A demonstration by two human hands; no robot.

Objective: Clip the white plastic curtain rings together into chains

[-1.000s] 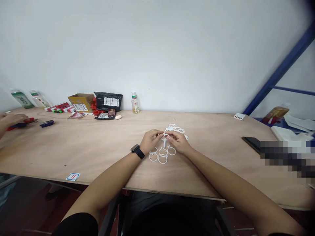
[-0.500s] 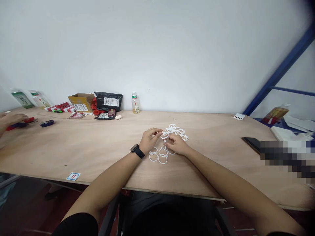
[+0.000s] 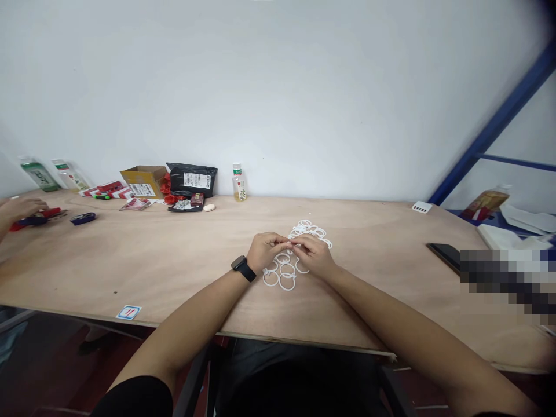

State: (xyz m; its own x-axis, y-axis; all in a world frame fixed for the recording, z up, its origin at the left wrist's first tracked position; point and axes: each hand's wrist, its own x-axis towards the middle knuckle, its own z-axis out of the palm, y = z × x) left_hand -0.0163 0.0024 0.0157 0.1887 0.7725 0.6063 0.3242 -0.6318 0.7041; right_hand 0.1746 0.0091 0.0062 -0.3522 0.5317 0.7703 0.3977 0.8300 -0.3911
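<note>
My left hand (image 3: 264,251), with a black watch (image 3: 242,268) on the wrist, and my right hand (image 3: 313,252) meet over the wooden table (image 3: 174,260). Both pinch one small white plastic ring (image 3: 290,245) between their fingertips. Several joined white rings (image 3: 283,275) lie just below the hands. A loose heap of white rings (image 3: 313,230) lies just beyond them.
At the far left another person's hand (image 3: 19,207) rests on a red and blue tool (image 3: 32,220). Along the wall stand a cardboard box (image 3: 143,180), a black bag (image 3: 191,179), a small bottle (image 3: 238,182) and other bottles. A black phone (image 3: 445,253) lies at the right.
My hands parted slightly half a second ago, the left lifting a ring, then came together again over the joined rings. The other person's hand shifted a little left.
</note>
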